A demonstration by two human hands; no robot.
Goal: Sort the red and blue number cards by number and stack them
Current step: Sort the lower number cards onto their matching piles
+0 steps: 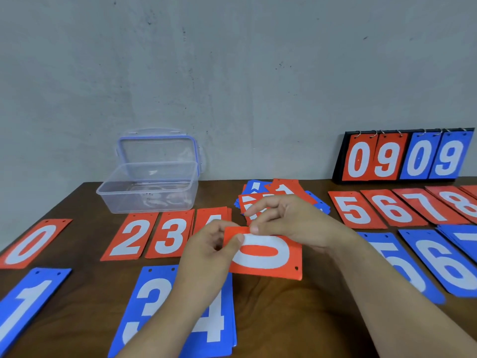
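in the head view, our left hand [206, 244] and right hand [284, 218] both pinch the far edge of a flat red card with a white 0 [265, 257], held sideways over the middle of the dark brown wooden table [271, 319]. we think it belongs on the red 0 card [33, 244] far to the left, so we should turn it straight, carry it over and line up the edges. the mixed heap of red and blue cards [278, 192] sits just behind our hands.

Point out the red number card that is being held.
The sideways red 0 card, pinched by the left hand and right hand; the other red cards lie on the table or hang on the scoreboard.
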